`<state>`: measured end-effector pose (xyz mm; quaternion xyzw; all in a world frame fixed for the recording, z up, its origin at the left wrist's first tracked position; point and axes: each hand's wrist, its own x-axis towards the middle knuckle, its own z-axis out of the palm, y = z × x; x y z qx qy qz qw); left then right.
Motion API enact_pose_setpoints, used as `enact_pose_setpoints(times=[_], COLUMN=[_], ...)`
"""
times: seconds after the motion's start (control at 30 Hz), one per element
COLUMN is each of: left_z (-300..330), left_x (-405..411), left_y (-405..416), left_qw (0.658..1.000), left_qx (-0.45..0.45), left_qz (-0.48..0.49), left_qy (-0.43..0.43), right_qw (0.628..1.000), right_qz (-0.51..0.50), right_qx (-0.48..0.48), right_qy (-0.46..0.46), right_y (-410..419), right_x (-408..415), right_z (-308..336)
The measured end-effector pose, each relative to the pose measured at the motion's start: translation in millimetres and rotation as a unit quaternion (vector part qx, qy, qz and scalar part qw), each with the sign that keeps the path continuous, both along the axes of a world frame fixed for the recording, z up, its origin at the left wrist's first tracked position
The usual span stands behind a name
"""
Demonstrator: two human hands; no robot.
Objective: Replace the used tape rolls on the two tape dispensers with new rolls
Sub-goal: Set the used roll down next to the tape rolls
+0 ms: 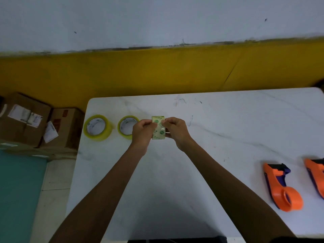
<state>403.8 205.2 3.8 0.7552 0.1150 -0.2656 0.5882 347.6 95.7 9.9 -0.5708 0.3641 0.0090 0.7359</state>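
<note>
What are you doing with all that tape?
A person holds one tape roll on edge above the white table, left hand and right hand pinching it from either side, perhaps picking at the tape's end. Two yellow rolls lie flat to the left. Two orange dispensers lie on the right, untouched; the nearer one carries no roll.

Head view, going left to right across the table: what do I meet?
First yellow tape roll → second yellow tape roll → left hand → held roll → right hand → orange dispenser → second dispenser, cut off.
</note>
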Motion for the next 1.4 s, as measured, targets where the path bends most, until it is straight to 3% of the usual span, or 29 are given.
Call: enact_pose_setpoints(times=[0.1, 0.23, 0.3, 0.47, 0.6, 0.9, 1.2, 1.4], left_z=[-13, -24, -31, -54, -67, -89, -69, -49], left_x=[8, 13, 15, 18, 16, 8, 14, 30], left_y=[-3, -10, -14, -20, -27, -28, -33, -2], left_qw=[0.999, 0.967, 0.929, 0.794, 0.742, 0.714, 0.736, 0.747], left_qx=[0.022, 0.112, 0.167, 0.327, 0.354, 0.368, 0.335, 0.363], left_qz=[-0.027, -0.129, -0.185, -0.331, -0.379, -0.397, -0.348, -0.309], left_qy=[-0.042, -0.191, -0.273, -0.39, -0.425, -0.443, -0.474, -0.465], right_qw=[1.0, 0.997, 0.991, 0.98, 0.983, 0.985, 0.983, 0.984], right_qz=[-0.004, 0.003, 0.011, 0.01, -0.023, -0.09, -0.112, -0.12], right_qx=[-0.002, -0.055, -0.096, -0.142, -0.125, -0.071, -0.055, -0.039], right_qy=[0.013, 0.061, 0.091, 0.141, 0.13, 0.126, 0.137, 0.123], right_y=[-6, -10, -12, -16, -22, -30, -28, -28], right_x=[9, 13, 15, 19, 16, 2, -4, -1], right_z=[-17, -42, -54, -70, -72, -100, -93, -79])
